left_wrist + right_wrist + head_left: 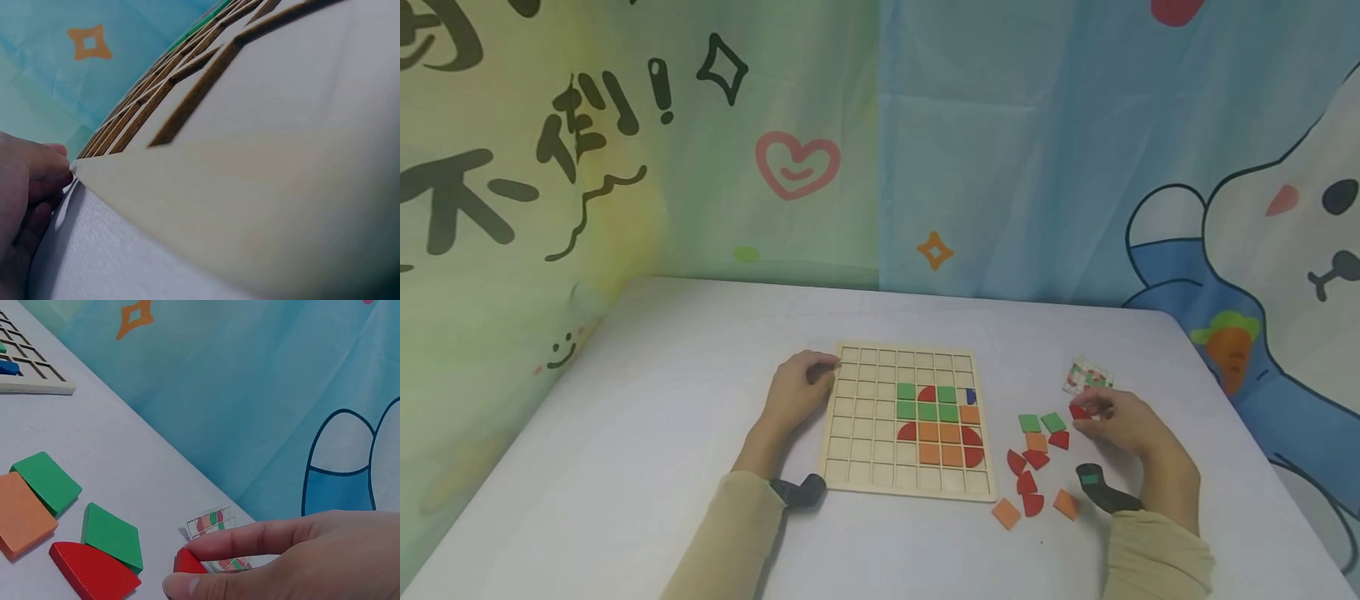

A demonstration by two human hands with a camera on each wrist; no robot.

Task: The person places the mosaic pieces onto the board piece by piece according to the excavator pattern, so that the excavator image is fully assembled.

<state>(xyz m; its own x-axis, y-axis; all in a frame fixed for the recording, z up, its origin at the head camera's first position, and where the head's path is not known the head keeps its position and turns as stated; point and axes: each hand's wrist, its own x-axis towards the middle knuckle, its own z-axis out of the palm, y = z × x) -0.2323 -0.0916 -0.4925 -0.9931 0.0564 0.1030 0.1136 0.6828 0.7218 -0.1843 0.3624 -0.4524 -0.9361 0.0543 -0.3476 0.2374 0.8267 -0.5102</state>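
Note:
A wooden grid board point(880, 467) lies on the white table, with green, red, orange and one blue tile set in its right half. My left hand point(801, 389) rests against the board's left edge point(187, 187), fingers curled at its top corner. My right hand point(1118, 419) pinches a small red tile point(1079, 412) point(187, 562) between thumb and forefinger, just above the table to the right of the board. Loose green tiles point(112, 536), an orange tile point(22, 512) and a red quarter-round tile point(90, 570) lie close beside it.
More red and orange tiles point(1028, 487) are scattered near the board's lower right corner. A small printed pattern card point(1086, 375) lies beyond my right hand. A cartoon cloth backdrop point(1000, 150) hangs behind the table. Wrist cameras sit on both forearms.

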